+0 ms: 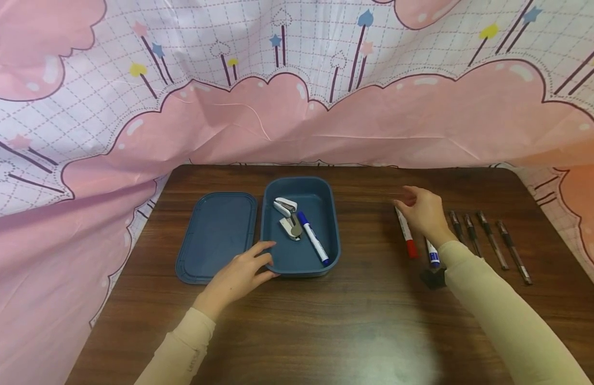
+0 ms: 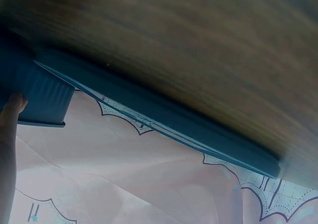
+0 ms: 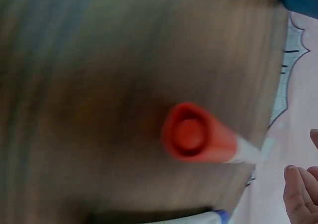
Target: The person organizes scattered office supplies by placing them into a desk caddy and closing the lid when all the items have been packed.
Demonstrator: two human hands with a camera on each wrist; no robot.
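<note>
- Now my left hand (image 1: 239,275) rests open against the near left corner of the box (image 1: 326,256), thumb on its rim, beside the lid (image 1: 215,235).
- Inside the box lie a stapler (image 1: 288,218) and a blue marker (image 1: 313,238).
- My right hand (image 1: 422,211) hovers over the red marker (image 1: 406,238), fingers loosely curled, holding nothing.
- Just beside it lies another blue marker (image 1: 433,254); four pens (image 1: 489,238) lie further right on the table (image 1: 364,321).

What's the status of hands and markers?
Left hand rests on blue box rim, open. Right hand open over red-capped marker, not gripping. Blue-capped marker beside it; nothing in the way.
</note>
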